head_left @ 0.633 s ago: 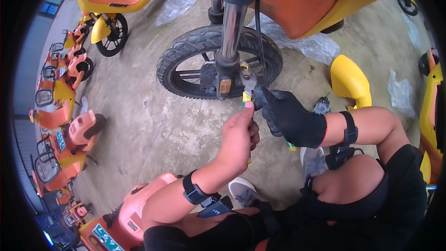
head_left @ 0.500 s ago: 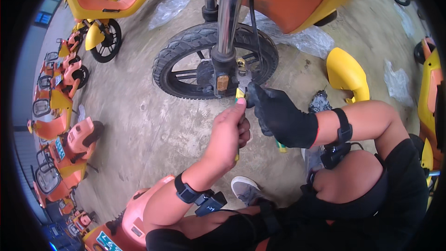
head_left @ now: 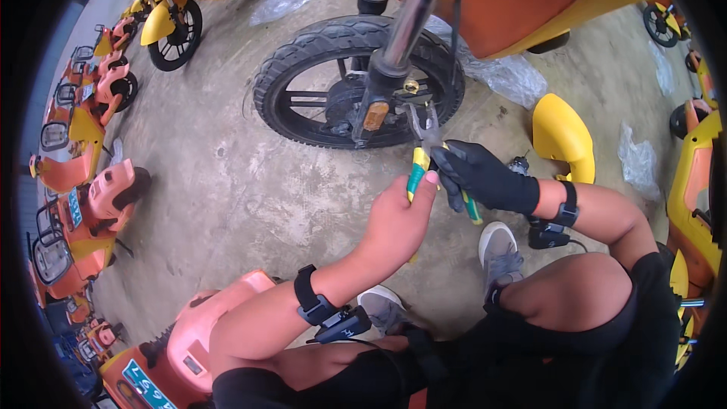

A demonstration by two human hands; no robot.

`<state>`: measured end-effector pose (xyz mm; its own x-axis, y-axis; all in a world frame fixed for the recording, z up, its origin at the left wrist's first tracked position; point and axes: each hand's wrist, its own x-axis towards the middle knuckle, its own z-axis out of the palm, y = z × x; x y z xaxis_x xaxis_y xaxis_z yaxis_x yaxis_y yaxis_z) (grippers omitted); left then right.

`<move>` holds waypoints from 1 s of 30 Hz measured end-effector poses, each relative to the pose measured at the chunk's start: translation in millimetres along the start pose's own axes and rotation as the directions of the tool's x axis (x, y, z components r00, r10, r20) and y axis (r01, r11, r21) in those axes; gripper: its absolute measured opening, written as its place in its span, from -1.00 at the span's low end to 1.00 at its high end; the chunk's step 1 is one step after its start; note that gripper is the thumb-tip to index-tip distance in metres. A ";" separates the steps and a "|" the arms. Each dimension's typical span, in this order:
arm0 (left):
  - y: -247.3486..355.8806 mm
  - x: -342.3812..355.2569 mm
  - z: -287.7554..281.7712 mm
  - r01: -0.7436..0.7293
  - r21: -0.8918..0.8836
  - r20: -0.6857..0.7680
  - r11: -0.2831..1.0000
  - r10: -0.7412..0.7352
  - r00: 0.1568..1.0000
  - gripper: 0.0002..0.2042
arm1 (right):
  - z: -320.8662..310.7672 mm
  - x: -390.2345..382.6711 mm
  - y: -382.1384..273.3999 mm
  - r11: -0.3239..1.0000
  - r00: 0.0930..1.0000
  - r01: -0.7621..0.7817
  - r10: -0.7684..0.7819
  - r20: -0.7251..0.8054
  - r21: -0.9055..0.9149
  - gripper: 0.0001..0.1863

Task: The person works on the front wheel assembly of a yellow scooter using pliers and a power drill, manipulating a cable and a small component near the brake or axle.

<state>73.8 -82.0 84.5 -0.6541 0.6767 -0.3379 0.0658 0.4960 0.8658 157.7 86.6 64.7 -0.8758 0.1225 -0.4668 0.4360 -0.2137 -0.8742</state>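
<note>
A pair of pliers (head_left: pixel 429 133) with green and yellow handles is held between both hands, its jaws apart and pointing at the lower end of the fork leg (head_left: pixel 388 79). My bare left hand (head_left: pixel 400 216) is closed around the left handle. My right hand (head_left: pixel 485 176), in a black glove, has its fingers closed on the pliers near the pivot and right handle. Beyond the jaws are the front wheel (head_left: pixel 276 79), an amber reflector (head_left: pixel 375 116) and a small gold-coloured fitting (head_left: pixel 411 86). Whether the jaws touch anything, I cannot tell.
A loose yellow fender (head_left: pixel 564 136) lies on the concrete floor to the right, with a dark tool (head_left: pixel 519 164) partly hidden behind my right hand. Crumpled clear plastic (head_left: pixel 511 79) lies around. Several orange and yellow scooters (head_left: pixel 91 208) stand along the left; others are at right.
The pliers' jaws, hidden behind my gloved hand before, now show spread apart. Both hands have shifted rightward in the picture, and the view has moved relative to the wheel.
</note>
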 end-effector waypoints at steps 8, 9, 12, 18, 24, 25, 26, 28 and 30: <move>12.3 19.7 6.4 -0.045 0.309 -0.139 0.950 0.092 0.986 -0.58 | -0.6 43.0 31.8 0.931 0.960 0.280 -0.274 -0.060 0.236 -0.66; 12.2 23.2 6.3 -0.036 0.358 -0.164 0.933 0.101 0.981 -0.59 | 2.3 48.4 32.1 0.922 0.952 0.305 -0.290 -0.094 0.240 -0.65; 14.2 29.0 5.5 -0.048 0.440 -0.173 0.897 0.137 0.975 -0.59 | -4.4 52.6 29.9 0.942 0.965 0.261 -0.261 -0.030 0.212 -0.63; 30.0 23.1 12.7 -0.033 0.428 -0.218 0.903 0.139 0.966 -0.63 | 18.0 68.7 45.9 0.827 0.917 0.391 -0.386 -0.098 0.404 -0.60; 41.1 18.7 31.3 0.029 0.374 -0.238 0.927 0.066 0.969 -0.65 | 6.8 72.8 52.1 0.822 0.876 0.458 -0.483 -0.012 0.338 -0.70; 43.2 18.1 34.7 0.037 0.330 -0.220 0.943 0.039 0.975 -0.64 | 4.1 72.4 55.0 0.803 0.914 0.335 -0.404 0.038 0.494 -0.70; 43.8 16.4 37.3 0.055 0.287 -0.209 0.956 0.006 0.978 -0.63 | 4.2 71.4 55.2 0.748 0.942 0.193 -0.322 0.093 0.635 -0.70; 48.0 17.3 39.7 0.061 0.257 -0.219 0.965 -0.004 0.976 -0.62 | -2.9 61.8 56.0 0.684 0.894 0.097 -0.380 0.240 0.723 -0.60; 52.4 15.5 42.6 0.073 0.280 -0.176 0.957 -0.024 0.984 -0.63 | -13.4 57.0 63.7 0.638 0.808 0.040 -0.474 0.350 0.769 -0.58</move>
<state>99.2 -22.3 108.9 -0.7778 0.5586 -0.2880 0.2265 0.6766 0.7006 138.3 93.0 -19.4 -0.9867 -0.1394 0.0839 0.0836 -0.8769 -0.4733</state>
